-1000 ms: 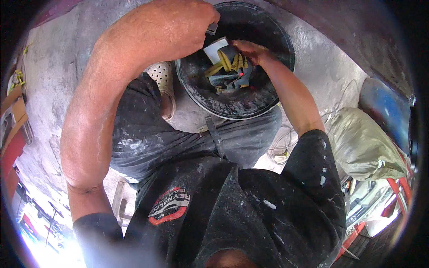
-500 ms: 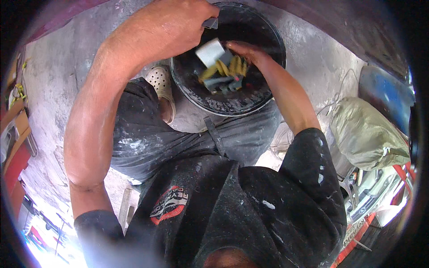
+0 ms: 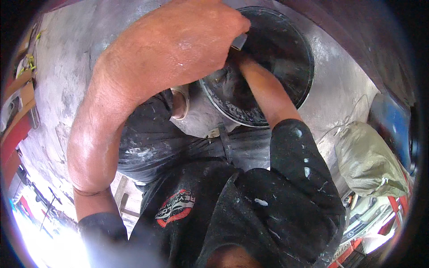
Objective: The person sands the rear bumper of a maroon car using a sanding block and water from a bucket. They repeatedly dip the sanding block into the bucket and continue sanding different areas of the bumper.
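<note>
My left hand (image 3: 225, 33) is closed over the near-left side of a round black tub. Between its fingers shows the end of a small dark grey folded piece (image 3: 240, 41), perhaps sandpaper; most of it is covered. Reaching down into the black tub (image 3: 308, 85) from the right, my right hand (image 3: 235, 59) passes beneath my left hand. Its fingers are hidden there, so what it touches does not show. Whitish smears mark the tub's dark inside.
The tub stands on a grey, stained floor (image 3: 344, 62) before my knees. A beige clog (image 3: 182, 105) is close to its left side. On the right are a stuffed pale green sack (image 3: 368, 158) and a blue container (image 3: 391, 129). Red and brown pieces (image 3: 18, 111) lie along the left edge.
My left hand has moved right over the tub, still gripping the grey piece. My right hand has gone left beneath it. The silvery block and yellow and grey pieces are now out of sight.
</note>
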`<state>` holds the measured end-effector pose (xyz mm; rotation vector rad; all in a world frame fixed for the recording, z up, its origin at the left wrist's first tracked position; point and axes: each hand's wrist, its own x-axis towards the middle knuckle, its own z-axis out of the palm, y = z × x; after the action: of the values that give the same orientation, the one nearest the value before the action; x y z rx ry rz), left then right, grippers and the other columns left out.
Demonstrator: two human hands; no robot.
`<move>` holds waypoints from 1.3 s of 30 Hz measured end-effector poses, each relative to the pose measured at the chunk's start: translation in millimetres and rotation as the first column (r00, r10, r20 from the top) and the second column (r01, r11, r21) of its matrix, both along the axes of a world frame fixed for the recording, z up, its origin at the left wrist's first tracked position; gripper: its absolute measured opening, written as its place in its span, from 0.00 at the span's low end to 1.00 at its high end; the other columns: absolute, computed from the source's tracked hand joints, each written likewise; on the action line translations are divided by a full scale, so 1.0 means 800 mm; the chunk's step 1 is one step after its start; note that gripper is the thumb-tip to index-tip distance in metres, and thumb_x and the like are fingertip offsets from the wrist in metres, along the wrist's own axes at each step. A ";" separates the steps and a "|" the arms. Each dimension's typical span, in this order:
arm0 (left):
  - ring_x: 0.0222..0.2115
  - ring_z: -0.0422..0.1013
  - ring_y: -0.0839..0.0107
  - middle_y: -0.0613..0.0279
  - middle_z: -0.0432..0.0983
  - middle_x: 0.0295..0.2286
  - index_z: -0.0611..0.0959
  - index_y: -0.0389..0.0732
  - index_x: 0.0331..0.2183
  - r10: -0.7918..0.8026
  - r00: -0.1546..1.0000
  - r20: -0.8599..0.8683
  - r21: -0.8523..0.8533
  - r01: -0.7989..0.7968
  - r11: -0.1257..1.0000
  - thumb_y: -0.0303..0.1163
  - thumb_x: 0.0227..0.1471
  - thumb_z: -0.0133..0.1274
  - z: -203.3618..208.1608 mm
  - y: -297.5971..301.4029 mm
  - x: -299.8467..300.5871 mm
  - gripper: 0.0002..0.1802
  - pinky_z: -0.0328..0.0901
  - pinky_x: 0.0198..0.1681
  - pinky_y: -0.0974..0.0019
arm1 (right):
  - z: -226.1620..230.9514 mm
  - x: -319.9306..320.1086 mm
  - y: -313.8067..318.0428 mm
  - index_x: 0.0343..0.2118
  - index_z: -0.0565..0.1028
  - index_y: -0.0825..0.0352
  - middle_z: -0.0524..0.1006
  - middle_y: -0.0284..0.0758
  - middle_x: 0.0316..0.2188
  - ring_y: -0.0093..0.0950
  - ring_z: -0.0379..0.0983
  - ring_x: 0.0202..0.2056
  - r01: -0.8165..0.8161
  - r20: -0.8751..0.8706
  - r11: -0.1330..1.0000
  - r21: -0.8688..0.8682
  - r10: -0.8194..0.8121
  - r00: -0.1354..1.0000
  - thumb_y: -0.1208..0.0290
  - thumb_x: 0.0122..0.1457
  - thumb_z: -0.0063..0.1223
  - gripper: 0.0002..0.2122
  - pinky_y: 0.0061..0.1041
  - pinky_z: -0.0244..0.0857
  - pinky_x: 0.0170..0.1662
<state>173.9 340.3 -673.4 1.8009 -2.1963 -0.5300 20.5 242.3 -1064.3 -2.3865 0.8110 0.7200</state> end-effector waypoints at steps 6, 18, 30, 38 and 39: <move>0.38 0.78 0.44 0.43 0.81 0.35 0.85 0.38 0.41 0.016 0.998 0.068 -0.030 -0.014 0.999 0.19 0.46 0.53 0.013 0.008 -0.002 0.18 0.72 0.43 0.50 | -0.005 -0.024 0.042 0.43 0.82 0.60 0.81 0.33 0.40 0.28 0.74 0.42 -0.110 -0.212 0.937 0.331 0.188 0.959 0.55 0.57 0.55 0.17 0.34 0.67 0.48; 0.35 0.78 0.47 0.43 0.79 0.27 0.82 0.33 0.32 -0.114 0.992 -0.045 0.203 0.121 0.972 0.25 0.48 0.53 0.025 -0.016 0.030 0.08 0.72 0.42 0.51 | 0.107 -0.061 0.010 0.43 0.82 0.53 0.81 0.26 0.43 0.23 0.72 0.46 0.221 -0.216 0.614 0.758 -0.083 0.973 0.52 0.62 0.52 0.14 0.34 0.64 0.52; 0.38 0.78 0.44 0.42 0.81 0.34 0.85 0.38 0.42 -0.157 0.985 -0.071 0.015 0.158 0.987 0.22 0.51 0.53 -0.026 -0.031 0.017 0.15 0.71 0.43 0.51 | 0.201 -0.095 -0.015 0.40 0.81 0.69 0.84 0.40 0.44 0.32 0.81 0.45 0.544 -0.379 -0.006 0.839 -0.724 0.576 0.59 0.61 0.59 0.15 0.33 0.74 0.52; 0.39 0.78 0.45 0.40 0.81 0.35 0.85 0.38 0.44 -0.162 0.986 -0.048 -0.009 0.162 0.987 0.22 0.53 0.53 -0.023 -0.031 0.011 0.16 0.72 0.43 0.52 | 0.230 -0.104 -0.015 0.47 0.79 0.69 0.82 0.40 0.48 0.31 0.80 0.47 0.505 -0.342 -0.067 0.861 -0.810 0.476 0.50 0.66 0.54 0.23 0.32 0.74 0.53; 0.39 0.78 0.45 0.40 0.81 0.35 0.85 0.38 0.44 -0.171 0.984 -0.047 -0.005 0.171 0.985 0.22 0.52 0.53 -0.026 -0.033 0.012 0.16 0.72 0.43 0.52 | 0.234 -0.104 -0.016 0.49 0.79 0.69 0.82 0.39 0.48 0.31 0.80 0.47 0.448 -0.340 -0.088 0.890 -0.783 0.521 0.49 0.66 0.53 0.24 0.32 0.73 0.53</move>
<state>183.5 314.3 -694.2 1.5902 -2.3308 -0.6000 -62.7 229.3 -876.8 -0.7027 0.8849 0.2036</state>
